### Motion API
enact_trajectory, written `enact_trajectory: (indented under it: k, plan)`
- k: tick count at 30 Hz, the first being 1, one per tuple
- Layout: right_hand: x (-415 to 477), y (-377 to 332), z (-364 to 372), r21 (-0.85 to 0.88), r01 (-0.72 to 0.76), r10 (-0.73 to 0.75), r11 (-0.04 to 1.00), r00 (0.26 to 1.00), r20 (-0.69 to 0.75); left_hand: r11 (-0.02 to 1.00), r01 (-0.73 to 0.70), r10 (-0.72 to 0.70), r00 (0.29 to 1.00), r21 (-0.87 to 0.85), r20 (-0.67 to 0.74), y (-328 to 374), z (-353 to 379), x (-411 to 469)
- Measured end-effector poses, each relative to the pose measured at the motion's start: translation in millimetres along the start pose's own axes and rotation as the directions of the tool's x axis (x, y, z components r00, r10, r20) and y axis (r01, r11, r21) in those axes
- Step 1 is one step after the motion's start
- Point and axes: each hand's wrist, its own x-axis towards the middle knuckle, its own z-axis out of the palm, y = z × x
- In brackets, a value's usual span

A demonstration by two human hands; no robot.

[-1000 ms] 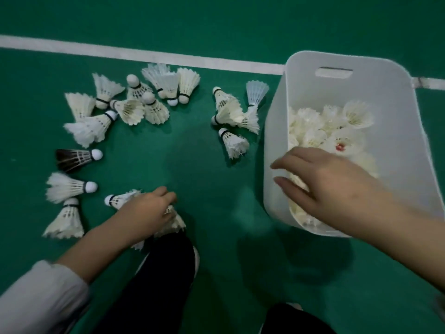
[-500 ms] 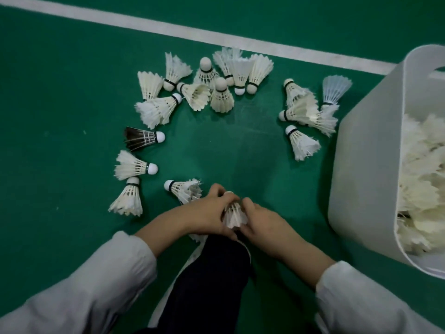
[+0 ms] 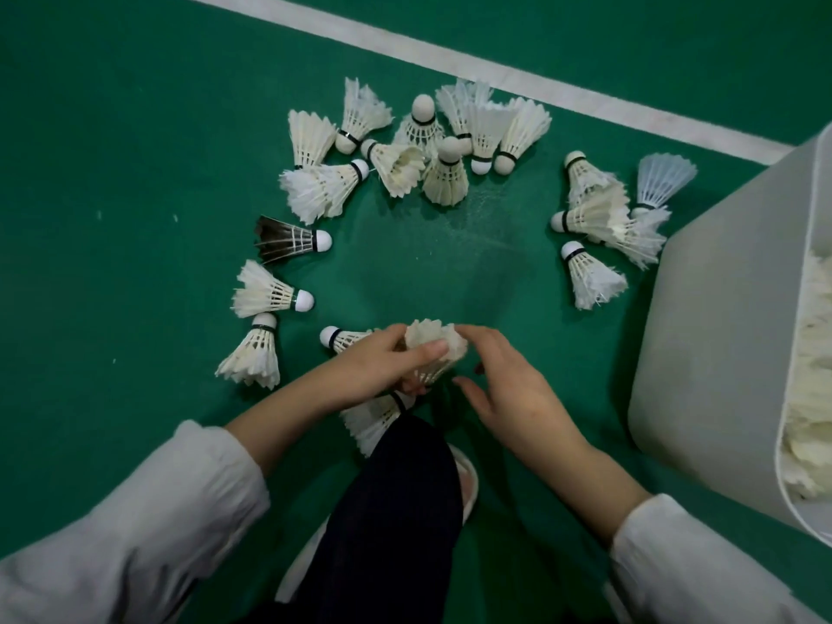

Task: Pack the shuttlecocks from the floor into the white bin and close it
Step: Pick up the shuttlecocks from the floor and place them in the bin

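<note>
My left hand [image 3: 382, 369] grips a white shuttlecock [image 3: 434, 351], feathers up, just above the green floor. My right hand [image 3: 508, 389] hovers beside it with relaxed fingers, its fingertips by the feathers. Several shuttlecocks lie in an arc on the floor: a cluster at the top [image 3: 427, 141], a dark-feathered one [image 3: 288, 238] on the left, a group on the right [image 3: 603, 218]. Another shuttlecock [image 3: 342, 339] lies partly hidden behind my left hand. The white bin [image 3: 711, 331] stands at the right edge, open, with many shuttlecocks inside [image 3: 810, 398].
A white court line [image 3: 450, 60] runs diagonally across the floor beyond the shuttlecocks. My dark trouser leg [image 3: 396, 511] and a white shoe [image 3: 468, 479] are at the bottom centre, with one more shuttlecock [image 3: 373, 421] lying against the knee.
My right hand left the bin and came over to my left hand. My left hand lifted a shuttlecock off the floor and turned its feathers upward. The view shifted left.
</note>
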Motion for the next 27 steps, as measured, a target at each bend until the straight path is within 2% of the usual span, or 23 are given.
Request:
enact_trajectory:
  k: [3,5,6,7,8,9,10,11,13,15,18,22,25,27]
  plan:
    - [0.6,-1.5,4.3,-0.096,-0.021,0.019,0.995,1.000,-0.016,1.000,0.016,-0.017,1.000,-0.017,-0.024,3.8,-1.8,-5.6]
    - [1.5,-2.8,5.8,-0.173,-0.009,0.003,0.985,0.999,-0.038,0.990,-0.048,0.062,0.993,0.133,-0.104,6.5,-9.1,-11.0]
    - [2.0,-4.3,4.8,-0.201,-0.002,-0.011,0.979,0.998,-0.065,0.951,-0.117,0.169,0.972,0.287,-0.164,6.7,-16.0,-14.9]
    - [2.5,-5.1,2.7,-0.230,0.009,-0.031,0.973,0.995,-0.094,0.839,-0.188,0.329,0.923,0.511,-0.200,6.5,-24.7,-19.3]
    - [3.5,-4.4,0.6,-0.259,0.018,-0.048,0.966,0.993,-0.112,0.646,-0.226,0.487,0.858,0.729,-0.166,4.7,-33.7,-23.8]
    - [4.7,-2.8,-0.9,-0.288,0.016,-0.054,0.957,0.991,-0.125,0.433,-0.236,0.585,0.808,0.870,-0.072,1.4,-41.4,-27.6]
    - [5.8,-1.7,-2.4,-0.324,0.006,-0.048,0.946,0.991,-0.121,0.268,-0.238,0.597,0.802,0.934,0.033,-3.7,-46.1,-29.7]
    - [6.6,-0.4,-2.0,-0.362,-0.007,-0.036,0.932,0.993,-0.112,0.157,-0.254,0.560,0.819,0.954,0.126,-9.7,-48.3,-30.9]
    - [7.4,-0.8,0.8,-0.373,-0.035,0.012,0.927,0.998,-0.064,0.024,-0.304,0.460,0.849,0.953,0.259,-24.7,-49.2,-28.8]
    - [7.7,-2.3,3.0,-0.323,-0.039,0.034,0.946,0.999,-0.021,-0.018,-0.300,0.396,0.874,0.954,0.282,-33.0,-52.4,-23.4]
    - [9.7,-4.0,1.9,-0.261,-0.039,0.045,0.965,0.999,0.015,0.063,-0.254,0.411,0.888,0.965,0.207,-30.7,-56.2,-20.1]
    - [11.2,-3.3,-0.4,-0.231,-0.078,0.087,0.970,0.996,0.028,0.032,-0.158,0.622,0.776,0.987,0.104,-23.1,-53.5,-27.2]
    - [11.2,-3.9,-2.2,-0.234,-0.091,0.103,0.968,0.994,0.040,-0.022,-0.207,0.629,0.758,0.978,0.175,-20.5,-49.6,-41.1]
    - [10.8,-5.3,-2.9,-0.232,-0.086,0.096,0.969,0.995,0.034,-0.025,-0.247,0.577,0.788,0.969,0.215,-25.1,-46.7,-52.1]
